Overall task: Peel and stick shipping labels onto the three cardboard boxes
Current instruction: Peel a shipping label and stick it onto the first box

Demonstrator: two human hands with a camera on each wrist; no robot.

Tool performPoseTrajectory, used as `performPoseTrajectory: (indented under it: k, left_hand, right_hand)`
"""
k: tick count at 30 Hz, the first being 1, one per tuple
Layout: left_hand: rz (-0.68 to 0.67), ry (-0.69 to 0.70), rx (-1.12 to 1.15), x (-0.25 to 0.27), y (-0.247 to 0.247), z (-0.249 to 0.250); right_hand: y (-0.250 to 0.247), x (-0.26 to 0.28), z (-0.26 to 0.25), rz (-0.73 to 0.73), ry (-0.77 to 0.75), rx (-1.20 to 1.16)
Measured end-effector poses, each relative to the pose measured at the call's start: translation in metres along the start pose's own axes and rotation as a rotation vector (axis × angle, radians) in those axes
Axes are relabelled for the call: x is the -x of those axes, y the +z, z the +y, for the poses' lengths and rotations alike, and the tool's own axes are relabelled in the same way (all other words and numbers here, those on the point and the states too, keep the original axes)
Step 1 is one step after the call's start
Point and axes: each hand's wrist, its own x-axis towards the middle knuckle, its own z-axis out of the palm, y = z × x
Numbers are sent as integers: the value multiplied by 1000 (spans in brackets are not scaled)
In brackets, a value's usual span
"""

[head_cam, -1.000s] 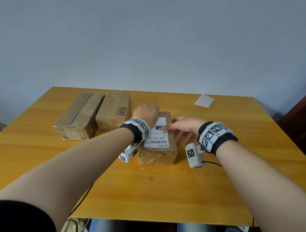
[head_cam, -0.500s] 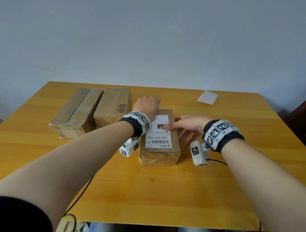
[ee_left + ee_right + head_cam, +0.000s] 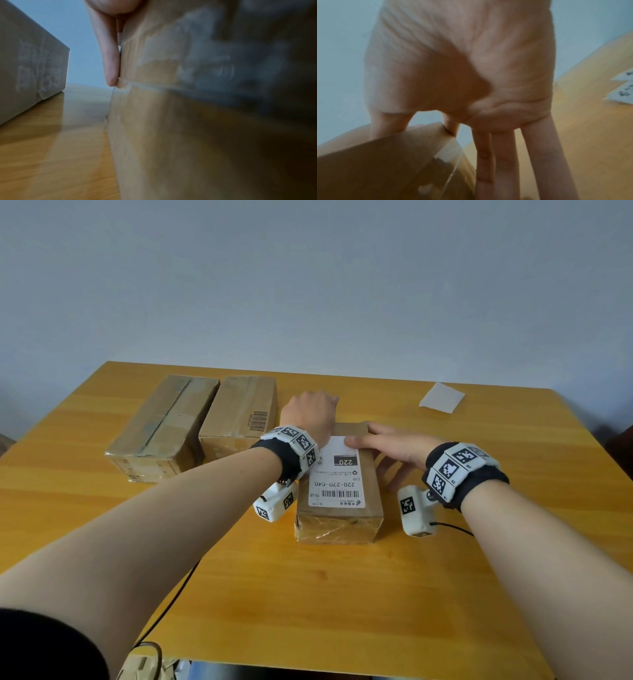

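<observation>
A small cardboard box point(image 3: 371, 474) stands mid-table with a white shipping label point(image 3: 337, 484) stuck on its top. My left hand point(image 3: 310, 412) grips the box's far left corner; one finger point(image 3: 109, 60) lies straight down its side point(image 3: 171, 135). My right hand point(image 3: 387, 441) is flat, its thumb and forefinger pressing the label's far right corner, while the other fingers point(image 3: 539, 155) hang straight beside the box point(image 3: 385, 162). Two larger boxes point(image 3: 164, 422) point(image 3: 239, 409) sit side by side to the left, with no white label showing on top.
White label sheets point(image 3: 442, 398) lie at the far right of the wooden table point(image 3: 308, 594), also seen in the right wrist view point(image 3: 623, 92). The nearer large box point(image 3: 30, 67) stands a short gap left of the small one. A black cable hangs off the front edge.
My right fingertips have slid along the label toward its far edge. The left hand has stayed at the box's far left corner.
</observation>
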Motion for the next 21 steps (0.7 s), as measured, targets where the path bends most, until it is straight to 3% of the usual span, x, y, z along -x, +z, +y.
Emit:
performPoseTrajectory:
  k: [6, 12, 16, 19, 21]
  left_hand:
    - [-9, -111, 181, -10, 8, -4]
    - [-40, -115, 312, -7, 5, -11]
    - [-234, -102, 405, -1, -4, -19]
    - [-434, -6, 474, 11, -9, -27]
    - [-456, -13, 499, 19, -12, -32]
  right_hand:
    - [0, -1, 0, 10, 7, -47]
    - [5, 2, 1, 17, 24, -72]
    - [7, 8, 0, 51, 31, -49]
    - [10, 13, 1, 81, 60, -35]
    - [12, 16, 5, 84, 102, -46]
